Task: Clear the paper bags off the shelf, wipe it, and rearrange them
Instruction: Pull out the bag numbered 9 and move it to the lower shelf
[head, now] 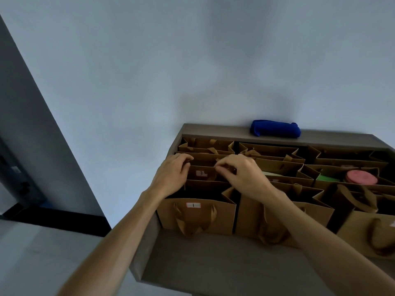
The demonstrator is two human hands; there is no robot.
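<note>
Several brown paper bags stand in rows on a grey wall shelf (213, 259). The front-left bag (198, 212) bears a label "1". Behind it stands a bag labelled "3" (203, 175). My left hand (173, 174) curls over the left top edge of the bag labelled "3". My right hand (241, 174) pinches its top edge or handle at the right. A folded blue cloth (275, 128) lies on the shelf's top ledge by the wall.
More brown bags fill the shelf to the right; one holds a pink round object (361, 177) and something green (324, 178). The front strip of the shelf is bare. A dark doorway or pillar (32, 146) stands at the left.
</note>
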